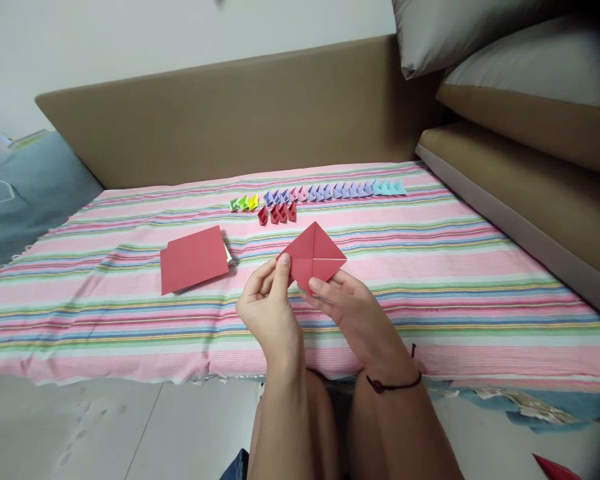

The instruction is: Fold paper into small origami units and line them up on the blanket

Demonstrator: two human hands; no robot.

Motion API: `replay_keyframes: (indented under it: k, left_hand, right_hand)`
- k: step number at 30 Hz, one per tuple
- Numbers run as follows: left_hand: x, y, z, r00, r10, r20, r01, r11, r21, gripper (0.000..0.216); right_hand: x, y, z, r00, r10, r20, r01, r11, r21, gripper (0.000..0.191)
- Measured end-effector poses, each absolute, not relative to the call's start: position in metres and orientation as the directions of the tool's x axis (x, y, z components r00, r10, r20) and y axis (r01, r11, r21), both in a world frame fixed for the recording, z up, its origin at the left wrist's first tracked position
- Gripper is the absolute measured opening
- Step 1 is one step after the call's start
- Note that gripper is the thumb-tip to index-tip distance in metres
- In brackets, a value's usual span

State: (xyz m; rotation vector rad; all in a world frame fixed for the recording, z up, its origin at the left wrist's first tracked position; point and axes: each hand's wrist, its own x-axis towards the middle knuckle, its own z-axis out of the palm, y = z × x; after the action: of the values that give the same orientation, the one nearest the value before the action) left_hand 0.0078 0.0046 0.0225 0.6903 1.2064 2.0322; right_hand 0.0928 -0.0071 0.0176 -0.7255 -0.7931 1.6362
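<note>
A folded red origami paper (316, 248), diamond-shaped with crossing crease lines and a white slit on its right half, is held up between both hands. My left hand (273, 293) pinches its left corner, thumb on top. At the lower edge, my right hand (343, 300) grips the paper with the thumb in front and the fingers behind. To the left lies a stack of red paper sheets (195, 260), with some whitish edges showing on its right side. Beyond the hands stand several small dark red folded paper pieces (283, 213).
A long row of small folded papers in purple (340, 192), light blue (390, 187) and yellow (253, 202) runs across the striped cloth (455, 267). Brown cushions (530, 173) are piled at right; a blue cushion (35, 187) sits at left. A red pointed piece (555, 468) shows at bottom right.
</note>
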Motion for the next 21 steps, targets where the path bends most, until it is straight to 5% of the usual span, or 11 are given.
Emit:
replay_keyframes:
  k: [7, 12, 15, 21]
  left_hand:
    - [0.001, 0.006, 0.021, -0.296, 0.936, 0.192, -0.266, -0.274, 0.924, 0.025]
    - [-0.009, 0.006, 0.021, 0.124, 0.985, 0.117, -0.238, -0.085, 0.968, 0.036]
    - [-0.008, 0.006, 0.022, 0.105, 0.987, 0.122, -0.215, -0.097, 0.972, 0.041]
    - [-0.005, 0.005, 0.022, 0.073, 0.996, 0.055, -0.08, -0.049, 0.996, 0.035]
  right_hand:
    - [0.093, -0.002, 0.016, 0.123, 0.992, -0.019, -0.658, 0.068, -0.75, 0.015]
    - [0.122, -0.003, 0.012, 0.17, 0.984, 0.059, -0.389, 0.122, -0.913, 0.014]
    - [0.134, -0.005, 0.011, 0.14, 0.989, 0.055, -0.185, 0.08, -0.979, 0.013]
    - [0.143, -0.008, 0.013, 0.013, 1.0, 0.026, -0.042, 0.026, -0.999, 0.012]
